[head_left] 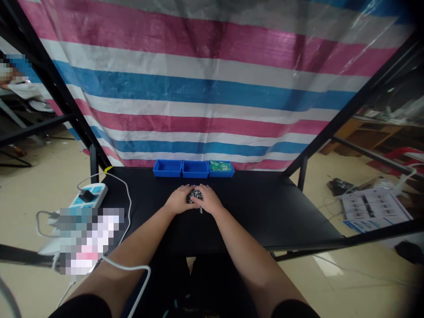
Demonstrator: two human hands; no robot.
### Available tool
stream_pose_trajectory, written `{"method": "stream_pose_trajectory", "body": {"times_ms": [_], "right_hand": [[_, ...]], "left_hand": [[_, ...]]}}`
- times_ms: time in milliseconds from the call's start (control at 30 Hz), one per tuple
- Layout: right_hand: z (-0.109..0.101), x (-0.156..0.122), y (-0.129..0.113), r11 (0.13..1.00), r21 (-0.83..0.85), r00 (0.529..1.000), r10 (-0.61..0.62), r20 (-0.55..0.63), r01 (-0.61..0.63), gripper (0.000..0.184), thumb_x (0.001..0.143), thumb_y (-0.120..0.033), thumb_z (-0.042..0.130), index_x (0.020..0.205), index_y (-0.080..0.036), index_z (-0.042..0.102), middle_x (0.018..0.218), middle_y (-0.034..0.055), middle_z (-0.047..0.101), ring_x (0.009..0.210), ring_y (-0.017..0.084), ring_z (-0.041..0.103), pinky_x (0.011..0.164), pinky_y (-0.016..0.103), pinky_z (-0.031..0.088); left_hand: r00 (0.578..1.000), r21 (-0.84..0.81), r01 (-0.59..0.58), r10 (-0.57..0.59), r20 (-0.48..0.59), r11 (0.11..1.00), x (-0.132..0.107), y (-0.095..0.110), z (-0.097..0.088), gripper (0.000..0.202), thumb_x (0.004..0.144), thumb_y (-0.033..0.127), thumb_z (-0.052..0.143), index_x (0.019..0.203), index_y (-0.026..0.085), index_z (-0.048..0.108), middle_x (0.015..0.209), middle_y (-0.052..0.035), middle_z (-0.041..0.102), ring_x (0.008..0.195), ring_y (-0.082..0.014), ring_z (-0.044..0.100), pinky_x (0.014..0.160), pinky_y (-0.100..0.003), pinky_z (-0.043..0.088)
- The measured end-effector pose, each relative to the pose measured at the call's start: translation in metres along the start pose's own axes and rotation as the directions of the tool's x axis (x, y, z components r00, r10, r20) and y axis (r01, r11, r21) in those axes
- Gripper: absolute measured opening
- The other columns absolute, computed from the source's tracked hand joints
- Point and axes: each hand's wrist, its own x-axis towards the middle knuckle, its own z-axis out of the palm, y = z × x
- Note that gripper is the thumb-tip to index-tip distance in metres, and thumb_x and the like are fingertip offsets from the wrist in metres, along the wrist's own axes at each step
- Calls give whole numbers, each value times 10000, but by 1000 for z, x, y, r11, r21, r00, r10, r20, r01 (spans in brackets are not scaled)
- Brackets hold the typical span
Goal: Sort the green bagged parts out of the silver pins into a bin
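Note:
A heap of small shiny metal pieces (194,194) lies on the black table; they are too small for me to tell their exact kind. My left hand (179,199) curves round the heap from the left, fingers bent inward. From the right, my right hand (210,199) cups the same heap, its thumb reaching across the near side. Together the hands enclose the pieces, and the fingers hide part of them. One slim piece (201,210) pokes out below the right thumb.
Beyond my hands stand a blue bin (168,174) at left, a middle blue bin (195,175) and a right bin holding a green packet (220,166). A power strip (96,194) with cables sits at the left edge. Black frame posts and a striped sheet (205,92) border the table (265,212).

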Motion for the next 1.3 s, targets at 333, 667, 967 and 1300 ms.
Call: {"method": "stream_pose_trajectory", "body": {"times_ms": [333,667,967,1300], "right_hand": [[-4,0,-2,1000,20,999,-10,-53,11,312,935,-344,664,1228,-240,643,1239,71,672,1217,226,589,1083,387,408],[-2,-1,-1,999,-41,999,-13,-37,11,332,1022,-347,505,1306,-212,613,1320,111,641,1267,251,568,1115,432,394],[-6,-6,3,996,83,999,-42,17,40,784,835,-579,719,1474,-210,455,1484,148,514,1412,316,438,1182,531,320],[-6,-6,7,985,151,995,-86,49,78,1102,591,-581,896,1510,-228,401,1534,147,456,1452,347,378,1218,559,252]], "left_hand": [[1000,-29,21,-22,-19,999,0,-6,7,785,776,696,684,1371,193,592,1410,-143,607,1369,-314,517,1183,-471,369],[997,-15,-36,35,-68,999,-5,-3,4,811,828,599,681,1475,162,463,1517,-176,490,1422,-317,449,1185,-481,377],[993,11,-114,113,28,993,-5,-4,-2,1216,620,774,751,1541,100,331,1544,-260,411,1449,-390,385,1198,-551,313],[997,51,-51,48,61,997,-3,-4,-2,1251,543,792,776,1533,157,352,1516,-232,466,1428,-406,412,1192,-595,259]]}}
